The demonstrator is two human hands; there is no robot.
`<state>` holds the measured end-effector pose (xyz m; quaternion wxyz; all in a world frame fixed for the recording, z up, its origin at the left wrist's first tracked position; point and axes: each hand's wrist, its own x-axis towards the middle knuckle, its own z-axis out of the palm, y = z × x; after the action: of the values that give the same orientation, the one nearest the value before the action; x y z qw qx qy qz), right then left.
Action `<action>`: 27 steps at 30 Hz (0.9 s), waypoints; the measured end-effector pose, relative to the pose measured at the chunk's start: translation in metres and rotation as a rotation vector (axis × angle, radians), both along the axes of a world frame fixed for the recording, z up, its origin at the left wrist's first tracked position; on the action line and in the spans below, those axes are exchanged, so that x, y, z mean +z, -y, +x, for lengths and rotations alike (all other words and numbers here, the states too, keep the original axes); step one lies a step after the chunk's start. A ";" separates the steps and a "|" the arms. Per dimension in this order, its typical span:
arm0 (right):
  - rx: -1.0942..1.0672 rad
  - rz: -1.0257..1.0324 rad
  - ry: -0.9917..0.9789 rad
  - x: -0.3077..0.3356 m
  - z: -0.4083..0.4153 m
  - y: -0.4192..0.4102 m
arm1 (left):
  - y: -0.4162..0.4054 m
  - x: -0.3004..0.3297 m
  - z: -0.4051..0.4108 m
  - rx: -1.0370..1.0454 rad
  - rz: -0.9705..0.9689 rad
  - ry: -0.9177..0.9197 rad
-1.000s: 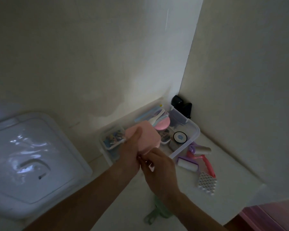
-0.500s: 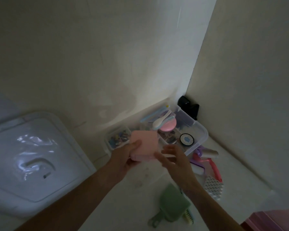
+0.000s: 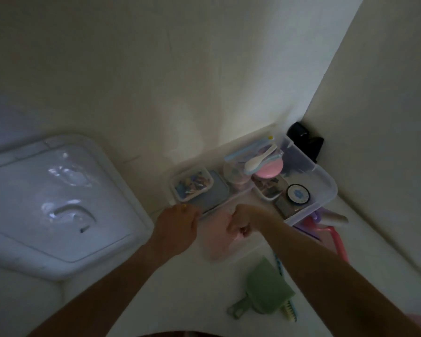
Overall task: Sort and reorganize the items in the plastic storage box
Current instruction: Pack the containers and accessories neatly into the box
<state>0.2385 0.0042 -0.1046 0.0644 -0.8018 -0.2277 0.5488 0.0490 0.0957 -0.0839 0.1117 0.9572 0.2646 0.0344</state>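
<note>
Since half a second ago the pink case (image 3: 219, 235) has come down from in front of the plastic storage box (image 3: 326, 190) to the white surface just before the box's near rim, and both hands have dropped with it. The right hand (image 3: 243, 222) is curled on the case's top, its fingers bent against the lid; whether it pinches an edge or only presses down cannot be told through the blur. The left hand (image 3: 178, 227) sits to the left of the case at the box's near-left corner, fingers curled, and what it holds, if anything, is hidden. Inside the box lie a small clear tub of bits (image 3: 192, 186), a round pink compact (image 3: 269, 170) and a black round tin (image 3: 298, 194). The case looks like light, rigid, smooth plastic, likely slippery, so it is best taken across its two long edges, thumb opposing fingers. The green dustpan (image 3: 265, 290) lies nearer the person than the box.
</note>
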 end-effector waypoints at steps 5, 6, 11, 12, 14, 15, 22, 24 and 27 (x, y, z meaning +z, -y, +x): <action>0.031 -0.003 0.004 -0.035 -0.024 -0.020 | -0.001 -0.020 -0.007 -0.080 0.220 -0.054; 0.034 0.021 0.045 -0.039 -0.025 -0.021 | -0.001 -0.022 -0.007 -0.083 0.217 -0.041; 0.177 -0.014 0.098 -0.041 -0.030 -0.020 | 0.003 -0.019 -0.005 -0.091 0.189 -0.127; 0.200 -0.023 0.092 -0.038 -0.027 -0.020 | 0.003 -0.018 -0.003 -0.088 0.191 -0.145; 0.269 0.002 0.120 -0.035 -0.017 -0.020 | 0.005 -0.015 0.001 -0.084 0.207 -0.160; 0.316 0.033 0.180 -0.031 -0.012 -0.019 | 0.005 -0.013 0.004 -0.084 0.211 -0.163; -0.192 0.739 0.790 0.024 0.017 0.086 | 0.041 0.001 0.077 -0.176 0.155 0.005; -0.484 0.809 0.868 0.030 0.028 0.136 | 0.068 0.004 0.107 -0.242 0.129 0.067; -0.716 0.666 0.944 0.004 0.049 0.213 | 0.117 0.003 0.147 -0.393 0.110 0.159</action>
<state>0.2875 -0.2092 -0.1002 0.3790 -0.9188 -0.1089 -0.0146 0.1960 -0.0216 -0.0812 0.0842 0.9894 0.0608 0.1015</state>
